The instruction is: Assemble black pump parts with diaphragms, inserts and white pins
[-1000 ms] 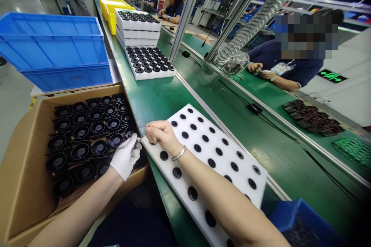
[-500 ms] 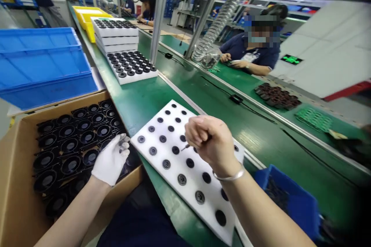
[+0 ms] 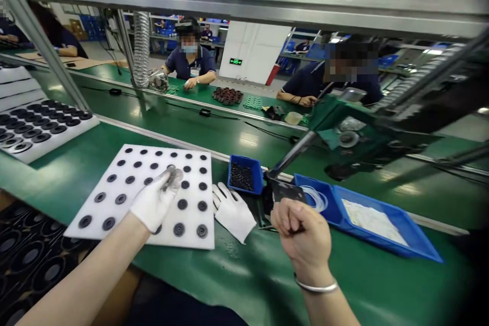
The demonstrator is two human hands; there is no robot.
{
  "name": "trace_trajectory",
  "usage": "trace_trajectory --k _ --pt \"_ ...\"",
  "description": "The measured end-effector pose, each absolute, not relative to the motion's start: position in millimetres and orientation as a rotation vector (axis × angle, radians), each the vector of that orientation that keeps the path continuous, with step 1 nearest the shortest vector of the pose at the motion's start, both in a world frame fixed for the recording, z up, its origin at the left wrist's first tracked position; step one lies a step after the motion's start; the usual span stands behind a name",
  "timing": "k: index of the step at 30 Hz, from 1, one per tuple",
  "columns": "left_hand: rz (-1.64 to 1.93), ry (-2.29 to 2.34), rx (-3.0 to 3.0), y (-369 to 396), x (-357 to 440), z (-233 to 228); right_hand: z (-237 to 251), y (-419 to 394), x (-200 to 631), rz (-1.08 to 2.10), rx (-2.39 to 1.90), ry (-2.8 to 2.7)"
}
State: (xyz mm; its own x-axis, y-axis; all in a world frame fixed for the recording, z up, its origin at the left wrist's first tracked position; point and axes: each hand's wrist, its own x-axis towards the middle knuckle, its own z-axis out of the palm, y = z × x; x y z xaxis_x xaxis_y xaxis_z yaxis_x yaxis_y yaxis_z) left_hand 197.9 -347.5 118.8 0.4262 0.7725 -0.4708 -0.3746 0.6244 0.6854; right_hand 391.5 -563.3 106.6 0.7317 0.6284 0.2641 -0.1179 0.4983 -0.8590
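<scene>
My left hand point(image 3: 155, 201), in a white glove with grey-stained fingertips, is over the white foam board point(image 3: 133, 237). Its fingers are pressed together; whatever they hold is hidden. Rows of round black parts point(image 3: 130, 180) sit in the board. My right hand point(image 3: 303, 232), bare with a silver bangle at the wrist, is closed in front of the green bench press point(image 3: 332, 122), near its dark base plate point(image 3: 288, 192). What it grips, if anything, I cannot make out. Between the hands lies an unworn white glove point(image 3: 235, 214), beside a blue bin of small black pieces point(image 3: 244, 175).
Blue trays hold clear tubing point(image 3: 315, 197) and a whitish sheet point(image 3: 374, 221) at right. Stacked foam boards point(image 3: 82, 125) stand at left. A carton of black parts point(image 3: 32, 254) sits lower left. Co-workers point(image 3: 193, 63) sit across the green bench; a metal rail point(image 3: 237, 5) runs overhead.
My view has swung right, bringing the press and trays in. My left hand has moved from above the carton to over the foam board; my right has left the board for the press.
</scene>
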Motion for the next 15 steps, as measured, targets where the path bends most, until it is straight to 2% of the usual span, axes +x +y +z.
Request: trace_trajectory --k 8,15 --pt "0.539 0.72 0.414 -367.7 359.7 108.5 21.7 -632.7 408.5 0.212 -1.352 -0.986" --pt "0.533 0.664 0.589 -384.1 416.0 102.7 22.3 -644.7 410.4 0.1 -1.371 -1.253"
